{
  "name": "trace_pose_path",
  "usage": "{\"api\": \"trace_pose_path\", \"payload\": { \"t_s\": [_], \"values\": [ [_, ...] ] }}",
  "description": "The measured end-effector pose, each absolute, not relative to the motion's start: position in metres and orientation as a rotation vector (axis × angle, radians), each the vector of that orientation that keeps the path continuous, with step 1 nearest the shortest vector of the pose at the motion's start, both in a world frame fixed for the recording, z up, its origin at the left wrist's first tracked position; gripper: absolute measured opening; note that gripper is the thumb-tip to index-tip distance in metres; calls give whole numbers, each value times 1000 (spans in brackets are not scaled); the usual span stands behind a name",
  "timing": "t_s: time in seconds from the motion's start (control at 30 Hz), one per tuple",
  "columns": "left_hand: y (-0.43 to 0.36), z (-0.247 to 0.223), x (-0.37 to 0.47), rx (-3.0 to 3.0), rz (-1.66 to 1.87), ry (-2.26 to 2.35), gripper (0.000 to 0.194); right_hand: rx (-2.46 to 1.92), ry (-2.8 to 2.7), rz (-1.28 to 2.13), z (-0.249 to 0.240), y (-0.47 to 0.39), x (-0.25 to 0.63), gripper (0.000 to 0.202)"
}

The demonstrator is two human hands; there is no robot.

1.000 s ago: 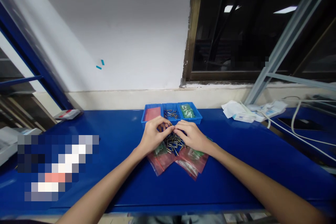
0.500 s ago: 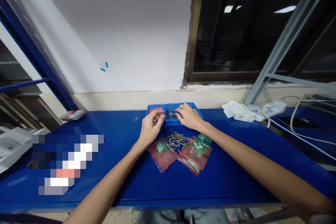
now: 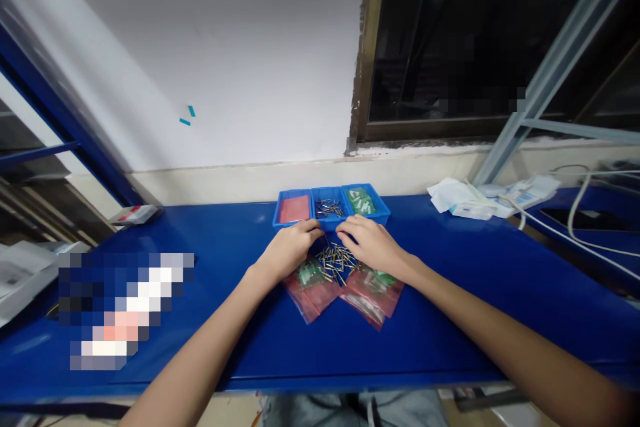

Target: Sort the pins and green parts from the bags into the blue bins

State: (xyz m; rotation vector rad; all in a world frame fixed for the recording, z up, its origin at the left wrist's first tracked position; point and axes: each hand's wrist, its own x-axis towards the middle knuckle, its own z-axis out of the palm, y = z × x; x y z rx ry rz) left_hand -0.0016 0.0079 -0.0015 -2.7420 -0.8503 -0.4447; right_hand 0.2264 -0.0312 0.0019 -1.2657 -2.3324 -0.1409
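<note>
Three joined blue bins [image 3: 329, 219] stand at the back of the blue table. The left bin holds red bags [image 3: 294, 209], the middle one small metal pins [image 3: 329, 208], the right one green packets [image 3: 361, 201]. In front lies a loose pile of metal pins [image 3: 338, 259], with red bags bearing green packets on either side [image 3: 313, 297] [image 3: 370, 297]. My left hand [image 3: 295, 243] is at the pile's left back edge, fingers curled together. My right hand [image 3: 367, 240] is opposite, over the right side, fingers bent. Whatever the fingertips hold is too small to tell.
White papers and packets [image 3: 465, 199] and white cables [image 3: 575, 213] lie at the right. A small box [image 3: 135, 215] sits at the back left, with white trays [image 3: 30, 280] at the left edge. A blurred patch [image 3: 135, 307] covers something at left.
Both hands have moved back from the bins towards me, to the loose pile. All three bins now show. The camera view has shifted slightly.
</note>
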Motion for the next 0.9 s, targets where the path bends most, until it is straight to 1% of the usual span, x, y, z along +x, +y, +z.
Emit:
{"api": "trace_pose_path", "payload": {
  "t_s": [0.07,0.13,0.23,0.37,0.53,0.67,0.8,0.9],
  "values": [
    [8,-4,1,-2726,-380,-864,39,-1250,-2369,-160,0,-30,224,21],
    [6,-4,2,-2709,-314,-884,37,-1220,-2385,-167,-1,-30,222,24],
    [4,-1,4,-2684,-244,-903,31,-1187,-2400,-142,0,-32,219,28],
    [2,2,5,-2675,-224,-907,20,-1178,-2426,-111,0,-36,216,27],
    [3,3,5,-2697,-217,-942,21,-1153,-2430,-89,-3,-32,218,26],
    [1,6,6,-2713,-208,-902,22,-1166,-2450,-143,-7,-30,219,25],
    [-2,10,7,-2755,-345,-969,24,-1149,-2443,-132,-6,-36,215,25],
    [-1,9,7,-2784,-515,-999,21,-1171,-2340,-101,-5,-41,211,24]
  ]
}}
